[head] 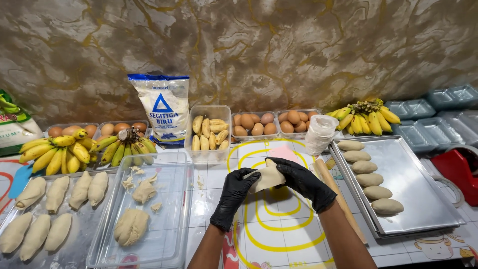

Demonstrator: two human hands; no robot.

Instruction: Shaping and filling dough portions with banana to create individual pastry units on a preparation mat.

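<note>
Clearly the work sits midway: both hands in black gloves hold a pale sheet of dough [269,176] above the patterned table [279,234], the left hand [235,192] pinching its near edge with fingers curled together, the right hand [302,182] cupped over the far side with fingers bent and closed around the fold. Whatever lies inside the dough is hidden by the hands. To the right, a metal baking tray [423,194] carries five shaped dough parcels [369,179] in one column along its left edge, so most of its surface remains bare. To the left, a foil-lined tray [84,234] holds seven more elongated dough pieces [59,193]. A clear plastic container [172,214] beside it keeps a lump of raw dough [131,226] and a few torn scraps, which suggests more pieces are yet to be formed. A tub of peeled bananas [209,133] stands behind the hands, well stocked. A wooden rolling pin [338,199] lies just beside the right wrist. Judging by this, several are done and plenty remains.
</note>
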